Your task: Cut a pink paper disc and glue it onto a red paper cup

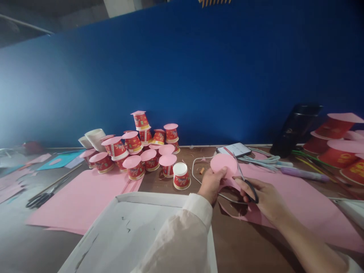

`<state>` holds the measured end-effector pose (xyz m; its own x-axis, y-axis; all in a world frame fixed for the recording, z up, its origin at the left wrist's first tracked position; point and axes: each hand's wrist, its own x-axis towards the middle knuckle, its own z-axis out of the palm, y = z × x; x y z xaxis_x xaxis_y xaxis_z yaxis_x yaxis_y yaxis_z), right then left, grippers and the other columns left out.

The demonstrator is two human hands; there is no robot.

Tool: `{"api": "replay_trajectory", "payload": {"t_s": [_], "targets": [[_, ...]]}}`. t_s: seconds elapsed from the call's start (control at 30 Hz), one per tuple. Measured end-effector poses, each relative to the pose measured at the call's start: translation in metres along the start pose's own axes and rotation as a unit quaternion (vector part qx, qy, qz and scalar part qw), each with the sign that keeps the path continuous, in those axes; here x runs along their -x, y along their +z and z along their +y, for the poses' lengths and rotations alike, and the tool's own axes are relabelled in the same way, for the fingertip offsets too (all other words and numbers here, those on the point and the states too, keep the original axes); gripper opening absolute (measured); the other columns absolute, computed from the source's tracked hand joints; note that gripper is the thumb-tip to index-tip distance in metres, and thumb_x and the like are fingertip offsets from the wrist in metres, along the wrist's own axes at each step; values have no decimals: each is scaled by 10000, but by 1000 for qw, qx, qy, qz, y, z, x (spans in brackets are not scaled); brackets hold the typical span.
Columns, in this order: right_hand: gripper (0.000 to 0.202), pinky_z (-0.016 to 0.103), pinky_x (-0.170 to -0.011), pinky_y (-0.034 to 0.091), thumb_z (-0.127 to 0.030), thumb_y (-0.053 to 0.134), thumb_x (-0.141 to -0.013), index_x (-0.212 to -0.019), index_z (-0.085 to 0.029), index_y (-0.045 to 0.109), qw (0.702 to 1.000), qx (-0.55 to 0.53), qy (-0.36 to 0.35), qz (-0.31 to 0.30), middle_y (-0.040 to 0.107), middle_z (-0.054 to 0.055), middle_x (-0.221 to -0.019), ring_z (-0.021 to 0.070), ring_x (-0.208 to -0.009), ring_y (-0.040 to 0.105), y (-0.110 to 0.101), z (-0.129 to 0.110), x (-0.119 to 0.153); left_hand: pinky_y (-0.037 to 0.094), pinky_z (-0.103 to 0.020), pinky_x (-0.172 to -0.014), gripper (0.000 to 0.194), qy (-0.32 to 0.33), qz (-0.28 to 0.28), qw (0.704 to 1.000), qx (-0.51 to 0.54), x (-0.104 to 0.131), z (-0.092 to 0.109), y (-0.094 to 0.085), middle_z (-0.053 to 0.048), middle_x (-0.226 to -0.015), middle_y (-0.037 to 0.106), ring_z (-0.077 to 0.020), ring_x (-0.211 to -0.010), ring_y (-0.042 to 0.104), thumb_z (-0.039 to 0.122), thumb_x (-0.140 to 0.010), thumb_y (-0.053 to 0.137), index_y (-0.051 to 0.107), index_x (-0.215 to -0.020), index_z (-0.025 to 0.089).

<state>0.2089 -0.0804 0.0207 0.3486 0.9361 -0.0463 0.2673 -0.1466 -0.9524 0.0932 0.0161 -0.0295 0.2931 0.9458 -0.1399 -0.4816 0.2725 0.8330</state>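
Note:
Between the thumb and fingers of my left hand is a pink paper circle. My right hand grips black-handled scissors, whose blades point up and away beside the circle's right edge. A curved pink offcut hangs just below the circle, between the two hands. Left of my left hand, a red paper cup stands upside down with its white base up. Beyond it, several red cups are piled up, most with pink paper discs on top.
Pink sheets lie at the left and more pink paper at the right. A white tray is in front of me. A phone, a cable and a dark bottle stand or lie near the blue partition. Another pair of scissors lies left.

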Motion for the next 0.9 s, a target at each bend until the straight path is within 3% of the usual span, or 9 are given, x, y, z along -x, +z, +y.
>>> {"api": "replay_trajectory", "payload": {"t_s": [0.5,0.67,0.9], "targets": [[478,248,-432,442,-655,800,-682,-578,-206,672,1000,-10,10,-4,581,-17,-520,133,-476,501,1,4,-2,437,-229,-546,579,15,4,1000,21,-6,-7,-5,-40,-729,672,-99,-571,533,508,-589,932,738,-964,112],[441,258,-418,455,-642,812,-663,-699,-213,718,999,-38,22,-3,602,-21,-563,150,-499,524,3,8,-3,433,-233,-541,595,12,20,1000,12,-8,-8,-5,-53,-772,691,-100,-574,538,513,-585,933,744,-983,113],[440,253,-400,445,-633,802,-677,-618,-212,687,999,-39,25,-11,621,-7,-564,156,-503,545,3,8,-4,496,-284,-618,598,6,13,1000,16,-6,-7,-5,-89,-819,725,-158,-641,609,496,-599,926,750,-1017,106]]}}
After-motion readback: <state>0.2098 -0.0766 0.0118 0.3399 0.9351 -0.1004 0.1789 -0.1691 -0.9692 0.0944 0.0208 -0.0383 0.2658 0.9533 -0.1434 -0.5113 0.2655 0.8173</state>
